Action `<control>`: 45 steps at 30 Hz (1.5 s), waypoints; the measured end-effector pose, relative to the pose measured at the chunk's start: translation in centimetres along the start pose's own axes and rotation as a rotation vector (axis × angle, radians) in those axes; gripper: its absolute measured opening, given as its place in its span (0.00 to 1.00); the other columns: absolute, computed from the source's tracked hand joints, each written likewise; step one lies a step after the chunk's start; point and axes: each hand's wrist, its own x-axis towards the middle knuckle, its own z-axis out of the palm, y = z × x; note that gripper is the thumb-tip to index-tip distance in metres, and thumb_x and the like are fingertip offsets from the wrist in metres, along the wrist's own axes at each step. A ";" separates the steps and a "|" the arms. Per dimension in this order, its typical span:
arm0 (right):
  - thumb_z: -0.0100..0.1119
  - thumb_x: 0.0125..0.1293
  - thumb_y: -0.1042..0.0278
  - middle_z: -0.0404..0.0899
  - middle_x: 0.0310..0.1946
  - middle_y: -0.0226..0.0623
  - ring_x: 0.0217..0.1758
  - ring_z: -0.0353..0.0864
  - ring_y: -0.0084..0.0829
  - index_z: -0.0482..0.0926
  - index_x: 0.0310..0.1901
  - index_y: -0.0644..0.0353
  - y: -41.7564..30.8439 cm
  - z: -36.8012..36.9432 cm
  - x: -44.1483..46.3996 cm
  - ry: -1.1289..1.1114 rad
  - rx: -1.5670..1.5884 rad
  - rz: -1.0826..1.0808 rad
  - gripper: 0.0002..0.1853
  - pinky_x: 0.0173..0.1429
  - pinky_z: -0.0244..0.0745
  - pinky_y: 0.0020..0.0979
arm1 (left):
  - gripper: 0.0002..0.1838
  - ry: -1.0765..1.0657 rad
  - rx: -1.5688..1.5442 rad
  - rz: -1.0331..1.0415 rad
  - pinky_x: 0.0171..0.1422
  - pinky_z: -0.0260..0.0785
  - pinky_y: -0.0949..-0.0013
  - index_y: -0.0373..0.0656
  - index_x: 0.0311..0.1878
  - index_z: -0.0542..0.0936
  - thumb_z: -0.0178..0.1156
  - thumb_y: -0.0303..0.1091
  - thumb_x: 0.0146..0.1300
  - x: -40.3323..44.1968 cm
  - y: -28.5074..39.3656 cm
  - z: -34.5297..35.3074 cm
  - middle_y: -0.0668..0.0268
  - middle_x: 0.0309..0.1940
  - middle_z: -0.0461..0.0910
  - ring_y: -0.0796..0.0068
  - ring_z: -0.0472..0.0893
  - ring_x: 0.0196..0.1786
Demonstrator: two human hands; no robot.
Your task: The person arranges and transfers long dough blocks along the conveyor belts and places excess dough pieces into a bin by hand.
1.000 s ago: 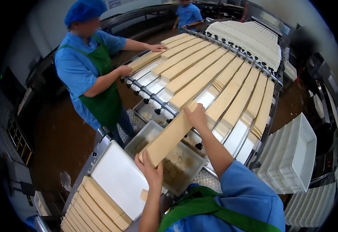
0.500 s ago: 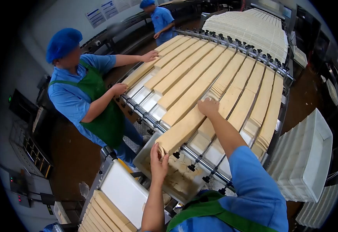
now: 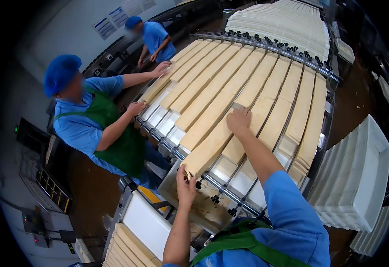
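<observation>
A long pale-yellow stack of thin sheets [image 3: 212, 151] lies lengthwise on the slatted white conveyor, its near end reaching past the front rail. My left hand [image 3: 186, 189] cups that near end, fingers closed around its edge, where a few sheets curl loose. At the other end, my right hand [image 3: 240, 120] is closed over the stack with its fingertips pointing away; what lies under the palm is hidden. Similar long stacks [image 3: 219, 115] run side by side to the left and right of it.
A co-worker [image 3: 96, 120] in a green apron holds the leftmost strip. Another person [image 3: 152, 40] stands behind. Beneath the front rail [image 3: 221, 183] is a bin [image 3: 199, 218] with scraps. White stacked trays [image 3: 354, 178] stand at right; a smaller belt [image 3: 147, 222] carries more strips at lower left.
The view has shifted slightly. The fanned sheets that showed just beyond my right hand now look flatter. Both hands remain on the same stack. The person behind leans over more.
</observation>
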 end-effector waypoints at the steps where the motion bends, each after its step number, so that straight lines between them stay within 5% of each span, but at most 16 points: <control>1: 0.37 0.67 0.55 0.69 0.59 0.48 0.66 0.62 0.44 0.73 0.55 0.65 0.0 -0.1 0.0 0.001 0.007 0.002 0.25 0.67 0.53 0.44 | 0.31 0.015 -0.049 -0.011 0.64 0.68 0.64 0.40 0.69 0.61 0.57 0.22 0.62 0.1 -0.1 0.0 0.52 0.66 0.61 0.58 0.69 0.64; 5: 0.38 0.69 0.52 0.67 0.62 0.47 0.68 0.59 0.45 0.72 0.58 0.63 -0.4 0.2 0.0 -0.028 -0.028 -0.005 0.26 0.68 0.51 0.46 | 0.31 -0.008 0.029 -0.025 0.64 0.67 0.64 0.40 0.69 0.60 0.56 0.22 0.63 0.5 -0.6 0.1 0.52 0.66 0.62 0.59 0.69 0.65; 7: 0.40 0.69 0.52 0.67 0.62 0.47 0.67 0.60 0.45 0.73 0.57 0.62 -0.7 -0.2 -1.2 0.032 -0.050 -0.006 0.25 0.67 0.52 0.47 | 0.33 -0.018 0.135 0.103 0.64 0.66 0.68 0.40 0.72 0.53 0.54 0.23 0.66 1.0 -0.5 0.4 0.56 0.64 0.64 0.67 0.72 0.61; 10: 0.47 0.66 0.51 0.68 0.59 0.45 0.64 0.63 0.43 0.72 0.58 0.61 -2.7 -1.9 -3.6 0.130 0.062 -0.153 0.26 0.65 0.53 0.49 | 0.33 -0.137 -0.279 -0.130 0.64 0.65 0.69 0.40 0.73 0.52 0.53 0.22 0.67 2.4 -0.3 2.2 0.56 0.64 0.64 0.68 0.71 0.62; 11: 0.50 0.64 0.51 0.68 0.57 0.45 0.62 0.63 0.42 0.72 0.58 0.61 -3.8 -2.4 -5.1 0.090 0.138 -0.226 0.26 0.64 0.53 0.49 | 0.32 -0.117 -0.242 -0.007 0.63 0.65 0.71 0.39 0.73 0.54 0.51 0.21 0.66 3.0 -2.8 3.4 0.56 0.66 0.63 0.70 0.70 0.62; 14: 0.56 0.60 0.51 0.68 0.57 0.44 0.62 0.63 0.43 0.72 0.58 0.60 -6.7 -0.8 -9.8 0.191 0.362 -0.471 0.28 0.63 0.55 0.49 | 0.29 -0.130 -0.139 -0.039 0.74 0.52 0.68 0.35 0.69 0.59 0.51 0.18 0.64 3.2 -1.5 3.0 0.51 0.69 0.59 0.63 0.59 0.73; 16: 0.56 0.60 0.52 0.68 0.58 0.44 0.63 0.62 0.43 0.72 0.58 0.60 -7.4 -1.5 -13.3 0.141 0.441 -0.618 0.28 0.63 0.55 0.50 | 0.27 -0.067 -0.147 -0.058 0.73 0.53 0.70 0.34 0.68 0.62 0.48 0.16 0.63 2.3 -1.0 2.6 0.50 0.68 0.62 0.65 0.60 0.72; 18: 0.57 0.60 0.54 0.67 0.59 0.44 0.65 0.61 0.44 0.72 0.58 0.60 -8.2 -2.1 -15.9 0.082 0.524 -0.774 0.28 0.64 0.54 0.51 | 0.26 0.109 -0.258 -0.163 0.62 0.66 0.72 0.35 0.65 0.66 0.46 0.16 0.62 1.1 -1.9 2.2 0.53 0.56 0.75 0.69 0.75 0.59; 20: 0.57 0.60 0.55 0.65 0.62 0.44 0.67 0.60 0.45 0.71 0.59 0.61 -8.0 -1.8 -17.2 0.056 0.406 -0.853 0.28 0.66 0.54 0.53 | 0.25 0.245 -0.137 -0.131 0.34 0.69 0.73 0.41 0.62 0.73 0.47 0.19 0.61 -0.8 -0.5 1.1 0.62 0.35 0.81 0.81 0.76 0.29; 22: 0.55 0.61 0.56 0.60 0.67 0.44 0.70 0.57 0.47 0.66 0.64 0.61 -7.9 -0.9 -17.6 -0.078 0.081 -0.821 0.31 0.70 0.51 0.55 | 0.24 0.294 -0.044 -0.144 0.38 0.70 0.73 0.40 0.62 0.73 0.46 0.19 0.61 -3.0 -0.6 0.0 0.61 0.36 0.81 0.80 0.77 0.33; 23: 0.54 0.62 0.56 0.57 0.70 0.45 0.72 0.54 0.48 0.62 0.67 0.61 -7.4 1.0 -17.3 -0.033 0.038 -0.812 0.33 0.71 0.50 0.55 | 0.24 0.282 -0.110 -0.220 0.54 0.69 0.71 0.39 0.61 0.73 0.47 0.19 0.59 -4.1 1.3 -1.1 0.56 0.48 0.81 0.70 0.80 0.48; 26: 0.49 0.67 0.56 0.49 0.74 0.47 0.77 0.45 0.51 0.51 0.72 0.61 -7.8 0.2 -16.7 -0.230 -0.041 -0.764 0.36 0.73 0.45 0.57 | 0.20 0.396 0.182 -0.034 0.55 0.69 0.70 0.42 0.57 0.75 0.51 0.21 0.60 -7.8 -1.5 -2.4 0.55 0.57 0.74 0.63 0.75 0.58; 28: 0.48 0.68 0.55 0.49 0.73 0.48 0.76 0.46 0.51 0.52 0.72 0.59 -7.5 2.0 -16.5 -0.177 -0.042 -0.759 0.35 0.72 0.45 0.57 | 0.18 0.365 0.075 -0.105 0.53 0.69 0.70 0.42 0.55 0.76 0.54 0.23 0.60 -10.5 -1.6 -3.9 0.57 0.58 0.71 0.62 0.73 0.59; 33: 0.55 0.64 0.55 0.54 0.71 0.48 0.74 0.48 0.52 0.62 0.66 0.59 -7.3 1.6 -20.1 0.031 0.127 -0.839 0.31 0.71 0.46 0.56 | 0.08 0.360 -0.108 -0.329 0.44 0.68 0.76 0.40 0.46 0.80 0.59 0.27 0.64 -17.9 -2.0 -7.4 0.68 0.38 0.75 0.81 0.73 0.37; 38: 0.58 0.61 0.62 0.60 0.68 0.50 0.72 0.52 0.52 0.68 0.62 0.58 -7.3 0.5 -27.4 -0.135 0.292 -1.052 0.27 0.72 0.41 0.54 | 0.08 0.629 -0.224 -0.464 0.43 0.68 0.77 0.39 0.46 0.80 0.57 0.28 0.66 -26.1 -3.9 -10.4 0.70 0.35 0.78 0.83 0.74 0.35; 45: 0.64 0.53 0.70 0.72 0.53 0.42 0.65 0.64 0.44 0.77 0.48 0.55 -10.8 -2.1 -38.9 -0.453 0.518 -1.285 0.19 0.66 0.51 0.47 | 0.12 1.231 0.084 -0.523 0.43 0.68 0.75 0.37 0.50 0.76 0.56 0.30 0.67 -36.7 -8.5 -18.2 0.63 0.40 0.76 0.78 0.74 0.40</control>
